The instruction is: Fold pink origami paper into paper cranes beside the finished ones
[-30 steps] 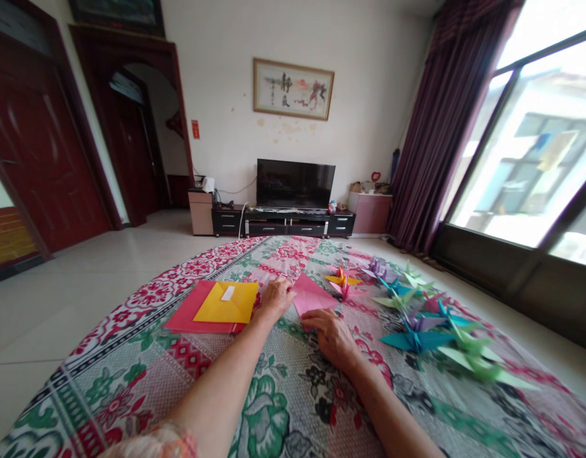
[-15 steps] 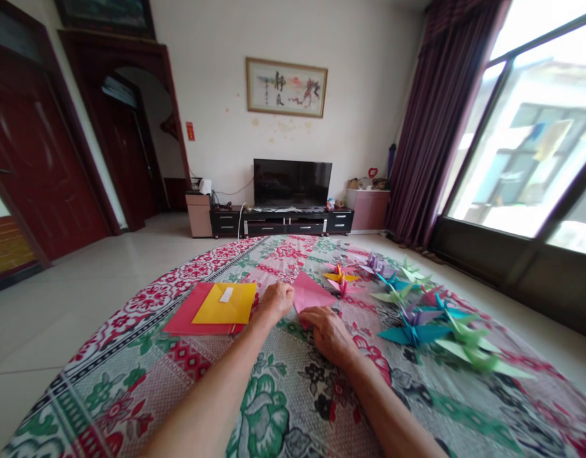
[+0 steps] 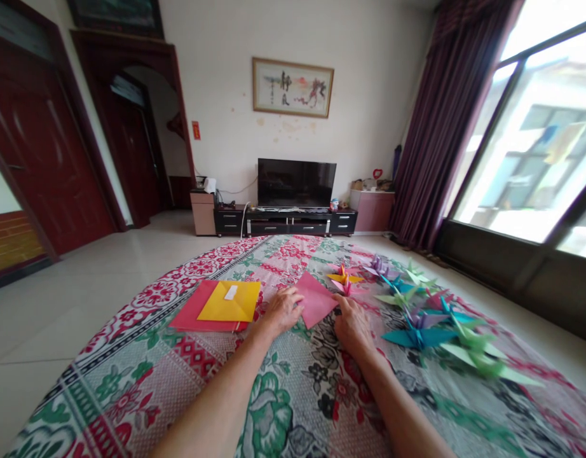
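A pink square of origami paper (image 3: 316, 301) lies on the tablecloth, turned with one corner toward me. At its left corner my left hand (image 3: 284, 309) has its fingers bent and closed on the edge. My right hand (image 3: 353, 323) is at the opposite corner, thumb and index finger pinched on the paper's tip. Just beyond the right hand stand a pink paper crane (image 3: 346, 287) and a yellow-orange paper crane (image 3: 345, 277).
To the left, yellow paper (image 3: 236, 308) with a small white slip (image 3: 231, 292) on it overlaps red-pink sheets (image 3: 190, 312). Several blue, green and purple paper cranes (image 3: 419, 336) spread over the right side of the flowered tablecloth (image 3: 197, 394). A television (image 3: 297, 183) stands beyond.
My right hand has moved from the paper's near side to its right corner. The left hand has come down and nearer along the left corner. The pink paper now shows as a full diamond.
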`<state>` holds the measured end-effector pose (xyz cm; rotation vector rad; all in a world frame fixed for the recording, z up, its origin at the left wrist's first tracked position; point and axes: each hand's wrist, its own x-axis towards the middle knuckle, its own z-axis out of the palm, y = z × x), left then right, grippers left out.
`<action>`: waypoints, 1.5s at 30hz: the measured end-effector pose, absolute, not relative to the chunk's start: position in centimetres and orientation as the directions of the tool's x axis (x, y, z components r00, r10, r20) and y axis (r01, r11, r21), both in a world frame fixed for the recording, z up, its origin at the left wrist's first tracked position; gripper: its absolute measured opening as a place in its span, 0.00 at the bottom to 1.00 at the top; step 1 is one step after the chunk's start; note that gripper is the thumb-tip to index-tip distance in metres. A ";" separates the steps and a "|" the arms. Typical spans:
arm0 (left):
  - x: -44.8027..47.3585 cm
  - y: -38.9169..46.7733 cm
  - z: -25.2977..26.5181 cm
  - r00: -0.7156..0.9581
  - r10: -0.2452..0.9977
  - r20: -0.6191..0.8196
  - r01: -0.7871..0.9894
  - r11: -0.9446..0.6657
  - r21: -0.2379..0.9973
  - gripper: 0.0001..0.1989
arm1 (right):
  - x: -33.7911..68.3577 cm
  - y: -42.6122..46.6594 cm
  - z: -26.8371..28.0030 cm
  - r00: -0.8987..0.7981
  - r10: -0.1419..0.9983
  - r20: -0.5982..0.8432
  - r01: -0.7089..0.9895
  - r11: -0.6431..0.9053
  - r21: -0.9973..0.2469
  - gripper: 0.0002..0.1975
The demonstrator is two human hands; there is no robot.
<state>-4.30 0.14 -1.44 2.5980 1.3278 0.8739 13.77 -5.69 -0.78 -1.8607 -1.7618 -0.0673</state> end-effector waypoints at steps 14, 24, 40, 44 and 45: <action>-5.1 0.2 -0.5 0.413 0.830 0.374 0.690 -0.554 0.466 0.13 | 14.5 -5.5 -0.4 0.005 0.835 0.550 0.881 0.256 -0.397 0.12; -5.6 0.5 -0.6 0.516 0.765 0.385 0.652 -0.642 0.402 0.15 | 13.0 -7.4 1.6 -0.323 0.729 0.604 0.825 0.530 -0.199 0.08; -6.3 0.5 0.0 0.553 0.768 0.325 0.598 -0.637 0.486 0.14 | 14.6 -6.4 -0.1 -0.275 0.833 0.480 0.670 0.524 -0.526 0.12; -6.2 0.1 0.5 0.614 0.719 0.326 0.605 -0.694 0.391 0.14 | 14.7 -6.4 0.4 -0.228 0.857 0.462 0.687 0.478 -0.547 0.10; -6.1 0.0 0.6 0.625 0.706 0.332 0.606 -0.707 0.364 0.14 | 14.8 -6.4 0.5 -0.218 0.862 0.457 0.696 0.466 -0.546 0.10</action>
